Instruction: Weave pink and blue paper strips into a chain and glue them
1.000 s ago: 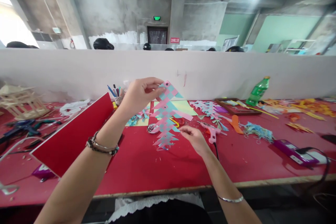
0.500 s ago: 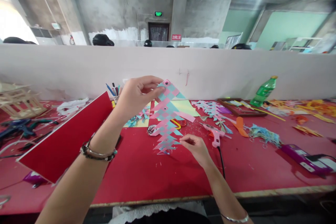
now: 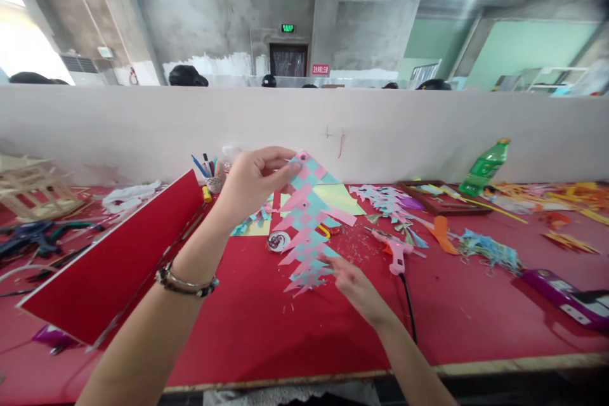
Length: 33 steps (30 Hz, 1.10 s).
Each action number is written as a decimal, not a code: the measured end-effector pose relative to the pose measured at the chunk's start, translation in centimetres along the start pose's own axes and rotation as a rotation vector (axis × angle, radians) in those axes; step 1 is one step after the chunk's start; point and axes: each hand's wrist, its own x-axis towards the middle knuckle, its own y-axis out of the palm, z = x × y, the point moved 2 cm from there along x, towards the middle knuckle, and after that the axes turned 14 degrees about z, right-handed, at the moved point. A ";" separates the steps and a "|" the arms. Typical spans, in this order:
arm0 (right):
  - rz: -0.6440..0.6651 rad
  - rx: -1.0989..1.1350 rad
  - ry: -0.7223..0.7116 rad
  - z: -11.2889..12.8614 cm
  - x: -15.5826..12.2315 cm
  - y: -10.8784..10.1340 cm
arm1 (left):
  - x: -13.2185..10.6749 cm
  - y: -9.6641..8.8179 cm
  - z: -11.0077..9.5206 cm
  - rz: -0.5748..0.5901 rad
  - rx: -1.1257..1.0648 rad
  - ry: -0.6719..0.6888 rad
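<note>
Head view: left hand (image 3: 257, 179) pinches top of woven paper strip (image 3: 307, 222), held up above desk (image 3: 247, 323). Right hand (image 3: 356, 287) at strip's lower right edge, index out; can't tell if grip closes on it. Likely adjusting lower points; next calls for steady left pinch.

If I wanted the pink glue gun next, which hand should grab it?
Probably the right hand: it is nearer the pink glue gun, with its fingers at the lower edge of the woven paper. The left hand is farther away and pinches the paper's top.
</note>
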 end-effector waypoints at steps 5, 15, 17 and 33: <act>-0.043 -0.080 0.093 0.9 0.3 1.3 | 0.3 -0.1 0.3 -0.085 -0.067 -0.004; -0.191 -0.219 0.109 3.2 -0.1 0.1 | 0.6 -1.0 2.2 -0.158 -0.212 0.006; -0.196 -0.276 0.125 3.6 -0.2 -0.2 | 0.4 -1.1 2.4 -0.159 -0.202 -0.002; -0.240 -0.457 0.214 4.8 -1.9 -2.0 | -0.6 0.2 6.1 -0.108 -0.195 -0.021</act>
